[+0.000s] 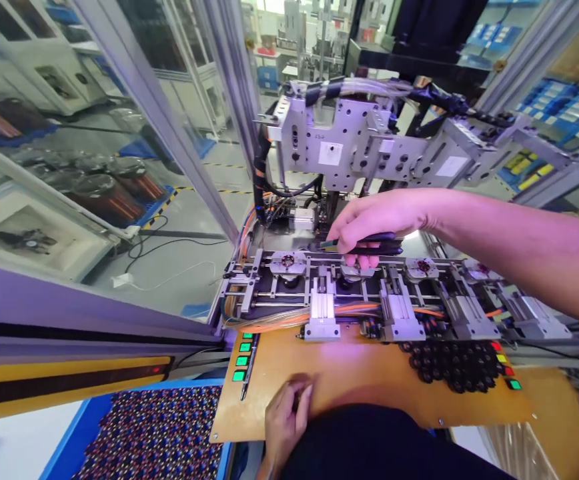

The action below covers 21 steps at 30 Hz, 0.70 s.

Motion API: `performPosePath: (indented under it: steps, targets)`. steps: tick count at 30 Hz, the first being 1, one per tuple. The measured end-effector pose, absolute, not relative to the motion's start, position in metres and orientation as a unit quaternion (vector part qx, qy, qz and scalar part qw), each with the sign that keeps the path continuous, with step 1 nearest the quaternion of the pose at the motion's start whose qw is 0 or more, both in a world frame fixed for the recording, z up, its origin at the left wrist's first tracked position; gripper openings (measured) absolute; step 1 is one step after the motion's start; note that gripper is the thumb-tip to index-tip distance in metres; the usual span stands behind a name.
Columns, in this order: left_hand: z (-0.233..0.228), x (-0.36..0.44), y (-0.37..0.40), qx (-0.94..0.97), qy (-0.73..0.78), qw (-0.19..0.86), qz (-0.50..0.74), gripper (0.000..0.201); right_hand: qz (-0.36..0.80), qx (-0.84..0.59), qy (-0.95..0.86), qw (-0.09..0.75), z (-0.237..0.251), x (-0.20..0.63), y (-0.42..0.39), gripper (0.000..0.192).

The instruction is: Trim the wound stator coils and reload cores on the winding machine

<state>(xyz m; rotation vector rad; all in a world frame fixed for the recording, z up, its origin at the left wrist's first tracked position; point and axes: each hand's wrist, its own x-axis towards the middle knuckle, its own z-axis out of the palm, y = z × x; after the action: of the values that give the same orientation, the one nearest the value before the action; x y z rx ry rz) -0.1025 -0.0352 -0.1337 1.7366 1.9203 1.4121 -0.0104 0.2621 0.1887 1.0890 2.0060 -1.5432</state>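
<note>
Pliers (pixel 369 244) gripped in right hand (pixel 369 223), above fixture (pixel 357 270).

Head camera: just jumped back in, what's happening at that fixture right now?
A person's right hand reaches over the machine's row of round fixtures, holding a dark-handled plier-like tool at the second one. The left hand rests on the near edge of the brown board. Green buttons glow on the board's left.

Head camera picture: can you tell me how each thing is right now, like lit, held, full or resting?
Right hand: shut on black-handled pliers, over the machine fixtures.
Left hand: resting on the brown board, fingers curled.
Green buttons: lit.
Blue bin: full of small parts.
Round fixture: holding a part.
</note>
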Motion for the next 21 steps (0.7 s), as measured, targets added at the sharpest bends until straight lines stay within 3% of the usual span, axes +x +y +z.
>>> performPosePath:
  steps: [9,21]
  targets:
    - [-0.124,-0.100,-0.033,0.589,0.661,0.113,0.451,0.016,-0.520,0.444,0.687,0.243,0.156,0.062,0.279,0.020]
    - [-0.124,-0.098,-0.032,0.584,0.674,0.117,0.437,0.019,-0.522,0.422,0.695,0.258,0.143,0.062,0.279,0.016]
